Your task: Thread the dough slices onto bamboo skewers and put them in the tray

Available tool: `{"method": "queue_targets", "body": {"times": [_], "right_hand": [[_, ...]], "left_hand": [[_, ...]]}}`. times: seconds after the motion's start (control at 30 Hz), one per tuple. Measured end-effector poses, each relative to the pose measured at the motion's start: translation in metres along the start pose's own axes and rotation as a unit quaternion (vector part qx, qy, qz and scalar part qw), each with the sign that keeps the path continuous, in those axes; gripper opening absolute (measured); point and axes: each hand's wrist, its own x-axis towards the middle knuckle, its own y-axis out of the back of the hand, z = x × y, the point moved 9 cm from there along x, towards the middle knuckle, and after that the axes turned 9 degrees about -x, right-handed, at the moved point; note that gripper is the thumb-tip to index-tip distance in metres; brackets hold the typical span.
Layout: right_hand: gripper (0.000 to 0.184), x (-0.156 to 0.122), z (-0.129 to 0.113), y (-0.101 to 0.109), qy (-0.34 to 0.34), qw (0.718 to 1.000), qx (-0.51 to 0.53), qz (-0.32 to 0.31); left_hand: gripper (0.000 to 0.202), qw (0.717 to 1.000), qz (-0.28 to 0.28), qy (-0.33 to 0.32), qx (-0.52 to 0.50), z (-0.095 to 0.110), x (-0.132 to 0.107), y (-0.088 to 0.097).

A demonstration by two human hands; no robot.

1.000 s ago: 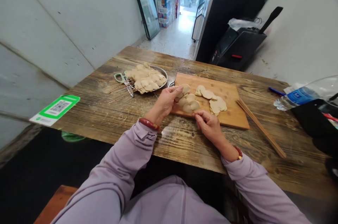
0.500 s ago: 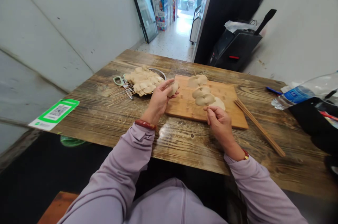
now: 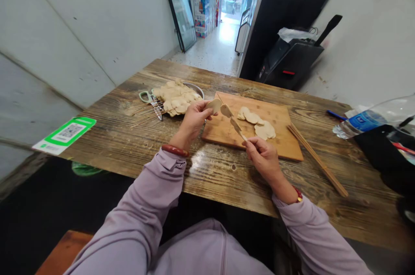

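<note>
Two hands are raised over the board [image 3: 285, 143]. Left hand [image 3: 193, 120] fingers pinch one slice [image 3: 214, 105] beside the skewer [image 3: 236, 126] tip. Right hand [image 3: 264, 158] fingers grip the skewer base; it slants above the board.

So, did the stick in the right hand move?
Yes. The stick swung left: its tip now nears the left edge of the cutting board, not its middle.

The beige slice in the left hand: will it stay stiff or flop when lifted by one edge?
Probably floppy: the slice looks very thin. Likely light, since the left hand holds it by one edge only. It may tear easily; the skewer pierces others like it.
</note>
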Motion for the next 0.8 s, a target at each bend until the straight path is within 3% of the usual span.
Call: {"method": "queue_targets", "body": {"times": [0.27, 0.37, 0.8], "right_hand": [[0.032, -0.003, 0.008, -0.008, -0.048, 0.996, 0.059, -0.043], [0.034, -0.005, 0.01, -0.015, -0.052, 0.994, 0.068, -0.067], [0.034, -0.007, 0.008, -0.019, 0.014, 0.996, -0.052, -0.077]], "left_hand": [[0.027, 0.998, 0.038, 0.015, -0.039, -0.004, 0.004, 0.011], [0.022, 0.996, 0.044, 0.018, -0.07, -0.005, 0.006, 0.014], [0.021, 0.989, 0.089, 0.013, -0.116, -0.003, 0.012, 0.033]]}}
